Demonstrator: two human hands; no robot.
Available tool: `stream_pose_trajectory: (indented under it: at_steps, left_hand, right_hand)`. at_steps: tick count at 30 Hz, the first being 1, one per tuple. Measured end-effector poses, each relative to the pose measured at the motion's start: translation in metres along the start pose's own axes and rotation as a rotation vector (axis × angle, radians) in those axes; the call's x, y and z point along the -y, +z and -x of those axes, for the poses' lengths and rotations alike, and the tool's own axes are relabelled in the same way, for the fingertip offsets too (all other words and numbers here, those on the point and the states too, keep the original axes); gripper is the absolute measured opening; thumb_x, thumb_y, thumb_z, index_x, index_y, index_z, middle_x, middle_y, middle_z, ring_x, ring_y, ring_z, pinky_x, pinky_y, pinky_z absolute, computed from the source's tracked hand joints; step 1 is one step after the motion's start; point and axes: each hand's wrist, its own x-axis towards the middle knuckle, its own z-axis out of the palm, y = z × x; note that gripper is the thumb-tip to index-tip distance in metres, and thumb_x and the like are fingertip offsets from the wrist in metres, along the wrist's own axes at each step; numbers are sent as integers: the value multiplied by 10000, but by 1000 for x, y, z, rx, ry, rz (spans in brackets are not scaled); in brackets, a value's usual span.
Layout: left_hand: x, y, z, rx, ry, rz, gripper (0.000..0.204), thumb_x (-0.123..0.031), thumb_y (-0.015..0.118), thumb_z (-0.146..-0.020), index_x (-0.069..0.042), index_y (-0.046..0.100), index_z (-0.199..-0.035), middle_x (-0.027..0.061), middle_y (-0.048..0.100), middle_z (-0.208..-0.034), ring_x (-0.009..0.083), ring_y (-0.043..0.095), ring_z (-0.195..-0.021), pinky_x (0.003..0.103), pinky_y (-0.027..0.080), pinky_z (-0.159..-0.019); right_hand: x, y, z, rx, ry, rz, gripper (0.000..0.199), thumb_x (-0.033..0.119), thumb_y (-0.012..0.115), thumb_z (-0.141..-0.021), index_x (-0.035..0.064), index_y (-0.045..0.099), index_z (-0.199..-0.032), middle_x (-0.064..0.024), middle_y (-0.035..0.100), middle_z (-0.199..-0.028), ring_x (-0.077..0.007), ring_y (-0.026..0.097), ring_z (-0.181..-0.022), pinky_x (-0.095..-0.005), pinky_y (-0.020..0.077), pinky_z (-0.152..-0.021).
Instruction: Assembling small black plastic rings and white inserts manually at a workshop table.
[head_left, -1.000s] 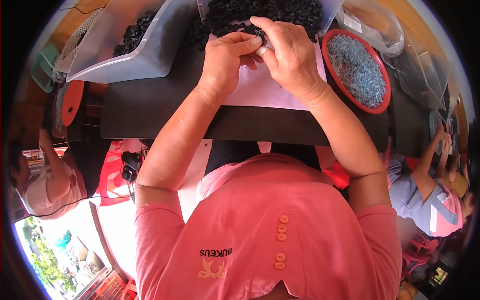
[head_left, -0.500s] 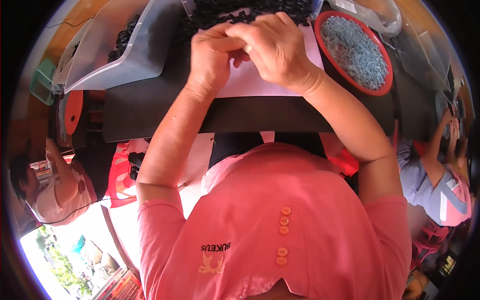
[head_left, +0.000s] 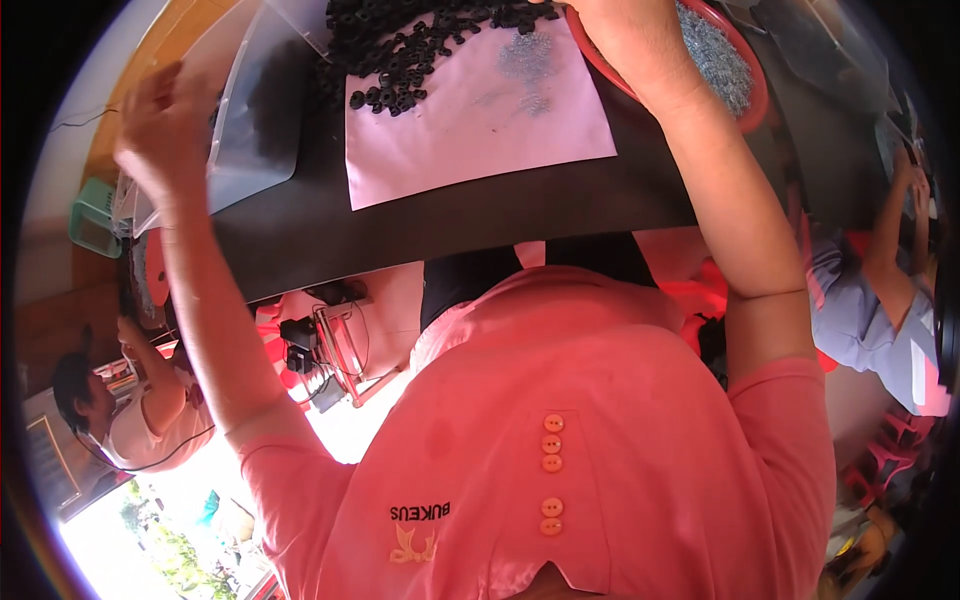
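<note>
Black moulded parts lie strewn over the upper left of a pink sheet on your dark worktop, thickest toward the top edge of the view, with a thinner trail running right. Just beside them, a loose patch of small clear pieces rests on the same sheet. Your left hand, blurred, is raised at far left, across the opening of a translucent plastic bin; whether its fingers are together or apart, or hold anything, you cannot tell from here. Your right hand is at the top, overlapping the near rim of a red dish heaped with clear pieces; its fingers run out of view, so their grip cannot be told either. The two hands are well apart, with the sheet and its parts between them. Your pink shirt, fastened with orange buttons, fills the lower middle. Beyond the bin at left is a green basket; below it, a co-worker in a pale top sits with an arm raised. At far right, another co-worker in a blue-grey top has both forearms raised, near a pink stool.
</note>
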Motion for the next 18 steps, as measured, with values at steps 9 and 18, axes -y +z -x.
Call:
stream_pose_trajectory:
  at_steps: [9,18]
  left_hand:
    - [-182,88,104,475,369,492,196,-116,754,-741,-50,653,-896,90,618,-859,279,601,-809,381,500,-651]
    - [-171,89,101,636,-396,949,99,-66,696,-856,-13,682,-938,-3,644,-761,64,562,-682,209,463,-610]
  right_hand:
    - [-13,-9,17,47,80,57,134,19,674,-786,-22,660,-913,-65,675,-791,-113,625,-705,-250,497,-643]
    - [-32,-3,32,192,234,205,141,55,652,-798,-2,669,-926,-109,686,-805,-167,653,-743,-303,508,-683]
